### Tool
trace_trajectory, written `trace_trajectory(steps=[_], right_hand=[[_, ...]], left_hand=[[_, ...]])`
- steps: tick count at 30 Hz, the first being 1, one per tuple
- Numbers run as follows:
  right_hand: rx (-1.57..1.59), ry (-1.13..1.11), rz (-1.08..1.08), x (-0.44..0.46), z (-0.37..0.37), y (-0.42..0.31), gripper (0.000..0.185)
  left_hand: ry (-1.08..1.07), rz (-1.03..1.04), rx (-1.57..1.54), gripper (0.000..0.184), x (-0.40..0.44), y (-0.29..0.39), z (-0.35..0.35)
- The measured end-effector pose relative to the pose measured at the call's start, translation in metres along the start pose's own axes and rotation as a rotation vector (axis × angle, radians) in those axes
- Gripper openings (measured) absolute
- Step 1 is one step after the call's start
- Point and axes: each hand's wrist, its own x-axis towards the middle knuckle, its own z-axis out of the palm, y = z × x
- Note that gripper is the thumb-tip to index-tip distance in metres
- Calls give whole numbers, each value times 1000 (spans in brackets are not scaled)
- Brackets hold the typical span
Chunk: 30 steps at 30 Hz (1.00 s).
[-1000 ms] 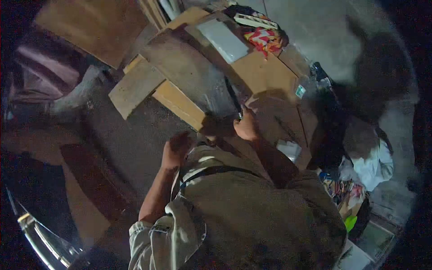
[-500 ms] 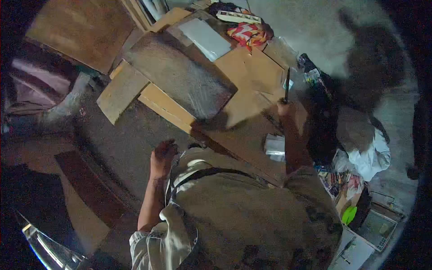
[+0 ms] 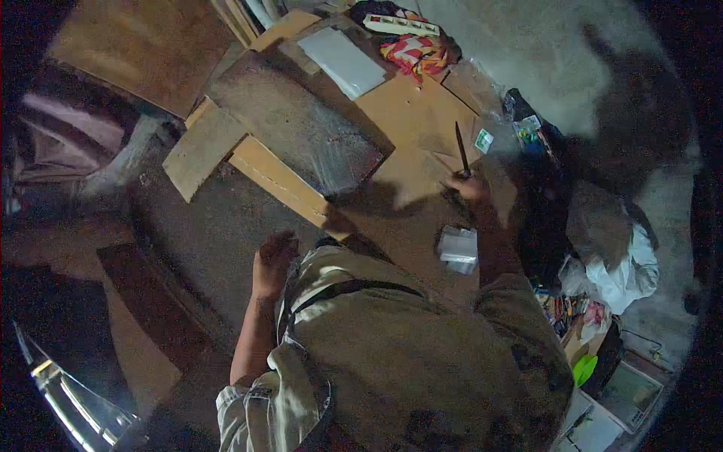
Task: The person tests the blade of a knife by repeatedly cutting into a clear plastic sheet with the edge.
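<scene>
Dim, grainy light lies over everything, cooler and brighter on the concrete floor (image 3: pixel 512 45) right of the scuffed board (image 3: pixel 301 124) — with a broad shadow (image 3: pixel 636 113) farther right. Just above the board, a white sheet (image 3: pixel 343 64) shines palely. Right of it, the right hand (image 3: pixel 470 187) is shaded and soft-edged, its knife (image 3: pixel 461 147) nearly a silhouette. Well below-left, bright strips (image 3: pixel 47 384) glare — near the wide view's curved, blackened rim.

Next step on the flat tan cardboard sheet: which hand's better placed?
Right, I'd say: the right hand grips the long thin dark tool near the sheet; the left hand, loosely curled, sits farther away.
</scene>
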Motion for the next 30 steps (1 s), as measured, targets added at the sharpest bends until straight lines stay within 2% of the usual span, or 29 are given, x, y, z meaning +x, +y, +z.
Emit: trace_trajectory(steps=[6, 10, 12, 14, 17, 19, 21, 23, 25, 28, 30], right_hand=[[134, -39, 48, 2, 3, 22, 40], [178, -10, -3, 13, 2, 27, 44], [-92, 135, -81, -3, 14, -5, 34], [-361, 276, -165, -23, 29, -51, 25], [-22, 33, 38, -94, 46, -204, 29], [60, -83, 8, -128, 63, -269, 21], [61, -155, -67, -165, 87, -332, 19], [64, -239, -148, -187, 107, -368, 17], [26, -426, -146, -200, 123, -388, 18], [16, -444, -177, -221, 149, -414, 21], [-66, -566, -232, -218, 157, -419, 25]], left_hand=[[-1, -18, 263, 31, 0, 0, 6], [-29, 0, 357, 32, 1, 0, 6], [-20, -111, 170, 31, -1, 12, 13], [-18, -59, 133, 31, -2, 9, 12], [-40, 30, 159, 31, -6, 25, 17], [-56, 70, 220, 30, -9, 41, 24], [-56, 40, 75, 33, -12, 54, 30], [-75, 50, 46, 34, -21, 95, 42], [-139, 79, -2, 38, -28, 123, 47], [-193, 126, -91, 37, -33, 135, 39], [-150, 93, -153, 32, -37, 133, 34]])
